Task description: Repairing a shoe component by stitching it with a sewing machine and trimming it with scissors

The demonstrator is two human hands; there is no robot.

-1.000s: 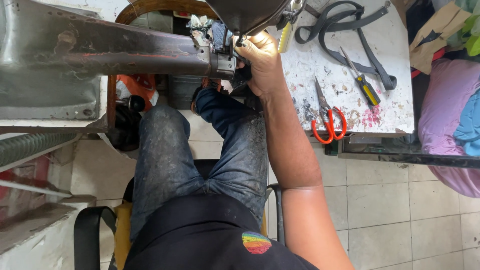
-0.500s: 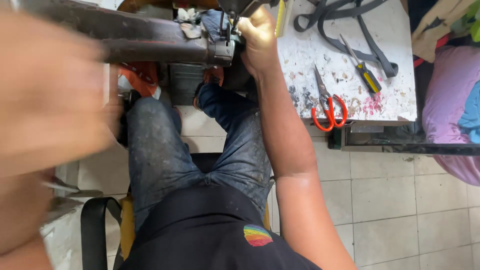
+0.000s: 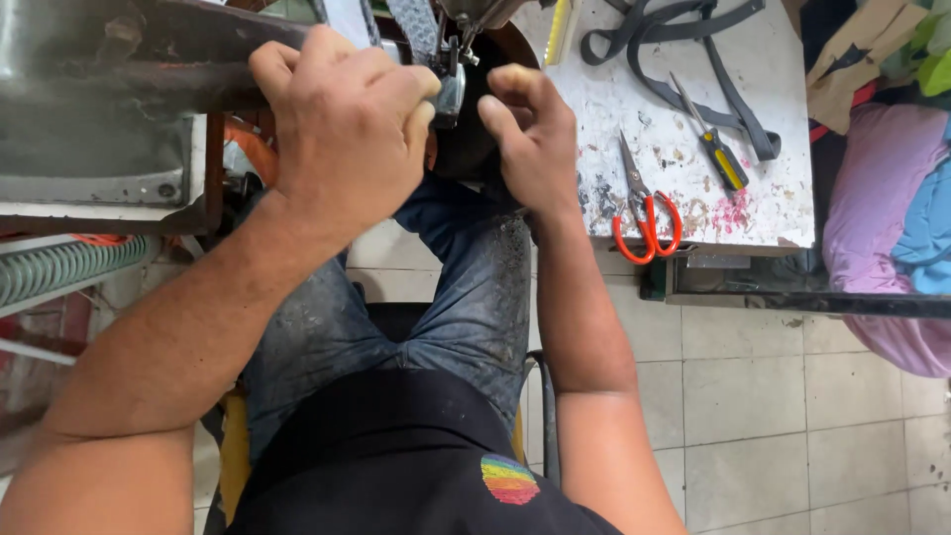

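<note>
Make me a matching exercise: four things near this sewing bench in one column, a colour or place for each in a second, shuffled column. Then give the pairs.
Things:
1. steel scissors with looped handles
2. small screwdriver with a two-tone handle
3. flat webbing strap
4. left hand

Descriptions:
A. black, lying looped at the far end of the white table
B. curled over the dark metal machine arm
C. orange-red handles, at the table's near edge
D. yellow and black, between strap and scissors

Pairs: 1-C, 2-D, 3-A, 4-B
</note>
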